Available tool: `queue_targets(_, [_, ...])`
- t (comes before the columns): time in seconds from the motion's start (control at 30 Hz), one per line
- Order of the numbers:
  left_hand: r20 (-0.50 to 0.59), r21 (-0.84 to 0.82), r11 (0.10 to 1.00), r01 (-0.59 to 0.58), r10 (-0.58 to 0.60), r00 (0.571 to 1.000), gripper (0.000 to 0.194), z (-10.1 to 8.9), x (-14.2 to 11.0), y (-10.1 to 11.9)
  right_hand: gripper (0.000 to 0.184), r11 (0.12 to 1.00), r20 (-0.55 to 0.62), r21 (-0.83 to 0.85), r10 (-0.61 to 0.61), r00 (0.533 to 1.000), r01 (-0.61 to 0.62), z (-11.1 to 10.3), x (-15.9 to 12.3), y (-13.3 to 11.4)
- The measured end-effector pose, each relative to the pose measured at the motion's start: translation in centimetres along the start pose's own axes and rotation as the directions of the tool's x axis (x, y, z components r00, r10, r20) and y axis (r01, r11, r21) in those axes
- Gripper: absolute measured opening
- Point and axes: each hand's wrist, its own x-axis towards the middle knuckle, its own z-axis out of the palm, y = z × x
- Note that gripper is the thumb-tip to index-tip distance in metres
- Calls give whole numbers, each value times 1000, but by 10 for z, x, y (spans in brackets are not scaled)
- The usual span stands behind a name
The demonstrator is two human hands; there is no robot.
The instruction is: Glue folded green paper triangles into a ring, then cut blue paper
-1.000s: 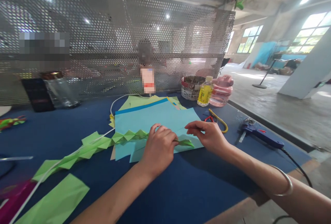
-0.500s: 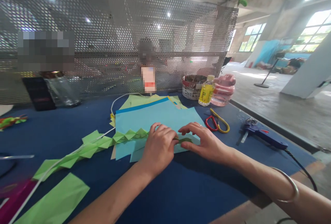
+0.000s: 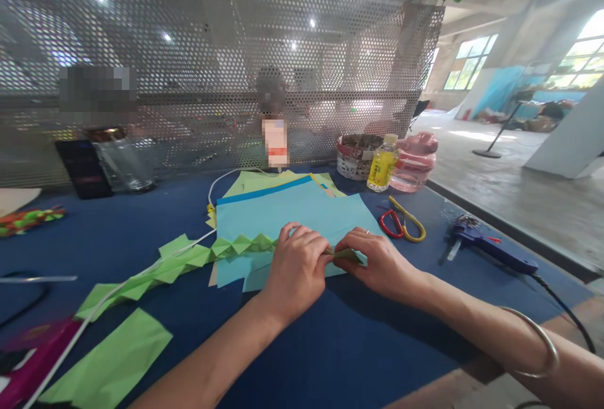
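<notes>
A long strip of folded green paper (image 3: pixel 189 258), zigzagged into points, stretches from the left of the table to my hands. My left hand (image 3: pixel 298 265) is closed over the strip, its fingers curled and partly hiding the folds. Right beside it, my right hand (image 3: pixel 377 261) pinches the strip's free end between thumb and fingers. Light blue paper sheets (image 3: pixel 278 211) lie under the strip and hands, with a darker blue edge along the back. At the lower left rests a loose flat piece of green paper (image 3: pixel 116 358).
Scissors (image 3: pixel 401 223) with red and yellow handles and a blue glue gun (image 3: pixel 495 252) lie at the right. Behind stand a yellow-labelled bottle (image 3: pixel 382 167), a pink jug (image 3: pixel 414 163) and a woven basket (image 3: pixel 356 160). A white cable (image 3: pixel 155 264) crosses the strip.
My right hand has closed from a loose, spread pose onto the strip's end. My left hand keeps its grip. The whole view has shifted slightly.
</notes>
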Motion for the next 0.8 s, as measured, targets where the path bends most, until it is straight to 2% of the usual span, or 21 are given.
queue_targets(0.27, [-5,23,999,-47,47,999,16,-1,-1,4,7,1000,24,18,-26,999,26,-1,-3,-2])
queue_targets(0.43, [-21,22,999,-38,39,999,17,-1,0,4,8,999,26,-43,-24,999,25,-2,-3,-5])
queue_targets(0.57, [6,30,998,-49,49,999,16,0,-2,4,7,996,51,-76,-51,997,55,-2,0,-6])
queue_targets(0.67, [21,21,998,-56,56,998,9,-2,-3,7,9,994,22,-77,-77,997,78,-1,1,-1])
queue_targets(0.8, [-34,42,998,-41,42,999,25,-17,-3,12,14,989,-4,-116,-89,996,88,-2,0,12])
